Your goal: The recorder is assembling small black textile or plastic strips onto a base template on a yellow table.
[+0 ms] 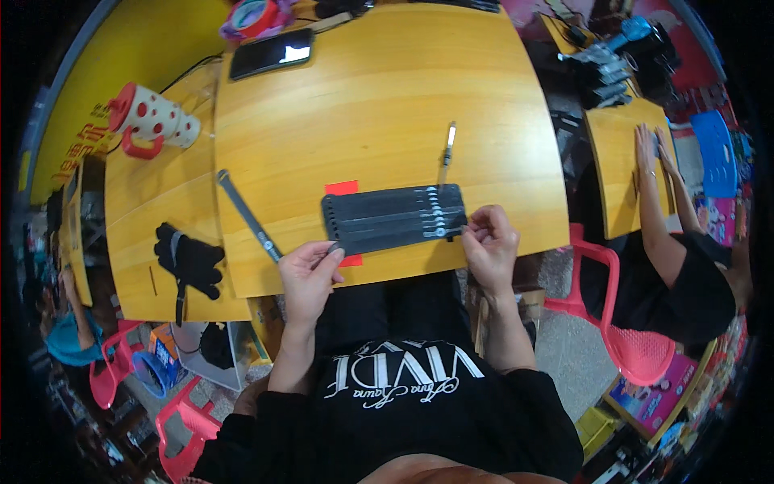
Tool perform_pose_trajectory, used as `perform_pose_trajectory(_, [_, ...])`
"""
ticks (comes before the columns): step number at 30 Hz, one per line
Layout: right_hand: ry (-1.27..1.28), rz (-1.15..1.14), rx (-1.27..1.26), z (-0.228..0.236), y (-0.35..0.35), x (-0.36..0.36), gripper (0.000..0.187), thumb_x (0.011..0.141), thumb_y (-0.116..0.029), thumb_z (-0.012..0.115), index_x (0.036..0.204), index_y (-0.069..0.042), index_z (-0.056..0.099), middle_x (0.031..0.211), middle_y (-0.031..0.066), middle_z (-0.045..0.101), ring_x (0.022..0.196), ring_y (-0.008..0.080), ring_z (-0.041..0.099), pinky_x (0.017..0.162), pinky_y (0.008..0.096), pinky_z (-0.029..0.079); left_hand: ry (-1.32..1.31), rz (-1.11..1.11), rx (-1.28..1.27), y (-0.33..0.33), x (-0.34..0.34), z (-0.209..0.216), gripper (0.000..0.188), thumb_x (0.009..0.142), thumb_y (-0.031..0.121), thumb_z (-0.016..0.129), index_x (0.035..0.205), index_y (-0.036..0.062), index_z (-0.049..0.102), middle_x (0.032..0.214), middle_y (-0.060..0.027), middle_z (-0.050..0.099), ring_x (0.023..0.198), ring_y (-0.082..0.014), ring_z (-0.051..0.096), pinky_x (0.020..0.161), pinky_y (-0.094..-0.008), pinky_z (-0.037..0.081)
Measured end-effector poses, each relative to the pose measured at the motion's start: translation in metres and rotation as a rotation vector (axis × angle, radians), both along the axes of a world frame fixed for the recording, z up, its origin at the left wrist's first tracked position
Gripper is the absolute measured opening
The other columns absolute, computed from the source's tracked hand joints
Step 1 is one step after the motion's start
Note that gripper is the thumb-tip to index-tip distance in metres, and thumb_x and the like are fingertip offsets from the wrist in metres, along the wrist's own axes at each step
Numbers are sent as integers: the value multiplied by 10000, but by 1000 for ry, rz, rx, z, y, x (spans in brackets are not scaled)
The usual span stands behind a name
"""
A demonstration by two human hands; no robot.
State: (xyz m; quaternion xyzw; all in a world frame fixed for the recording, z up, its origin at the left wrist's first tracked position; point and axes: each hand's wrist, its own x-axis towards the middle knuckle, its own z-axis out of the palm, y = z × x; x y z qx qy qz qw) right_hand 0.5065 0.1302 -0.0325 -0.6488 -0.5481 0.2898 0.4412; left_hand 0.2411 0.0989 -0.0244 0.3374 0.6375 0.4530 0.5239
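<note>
Several flat black straps (379,214) lie side by side on the wooden table, with rounded left ends and white marks near their right ends. Pieces of red tape (341,188) show from under the row at its left. My left hand (310,274) pinches the left end of the strap closest to me. At the other end of that strap, my right hand (493,246) has its thumb and fingers closed on the tip. A loose grey-black strap (248,215) lies slanting to the left of the row. Behind the row rests a slim pen-like tool (447,153).
A phone (272,54) and a roll of tape (251,16) sit at the far left. On the side table are a red-dotted tumbler (157,117) and a bundle of black straps (189,260). Another person's hands (651,153) rest on a table at right, near a pink chair (625,347).
</note>
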Motion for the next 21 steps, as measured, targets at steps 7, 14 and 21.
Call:
perform_pose_trajectory(7, [85, 5, -9, -1, -2, 4, 118, 760, 97, 593, 819, 7, 546, 698, 7, 538, 594, 27, 467, 524, 176, 389, -36, -18, 75, -1, 7, -2, 157, 833, -29, 674, 981, -59, 630, 755, -49, 661, 586, -70, 592, 490, -198, 473])
perform_pose_trajectory(14, [63, 12, -24, -3, -2, 3, 131, 757, 107, 593, 820, 5, 543, 714, 9, 538, 603, 27, 462, 533, 176, 391, 220, -47, 105, 4, 5, 2, 217, 796, -40, 694, 975, -62, 574, 681, -84, 631, 575, -78, 581, 492, -212, 446])
perform_pose_trajectory(21, [80, 33, 4, -6, -2, 3, 130, 756, 106, 593, 820, 7, 538, 718, 3, 526, 609, 23, 444, 539, 170, 374, 319, -65, 153, 6, 3, 0, 205, 771, -35, 708, 932, -52, 584, 660, -95, 630, 571, -101, 598, 523, -234, 464])
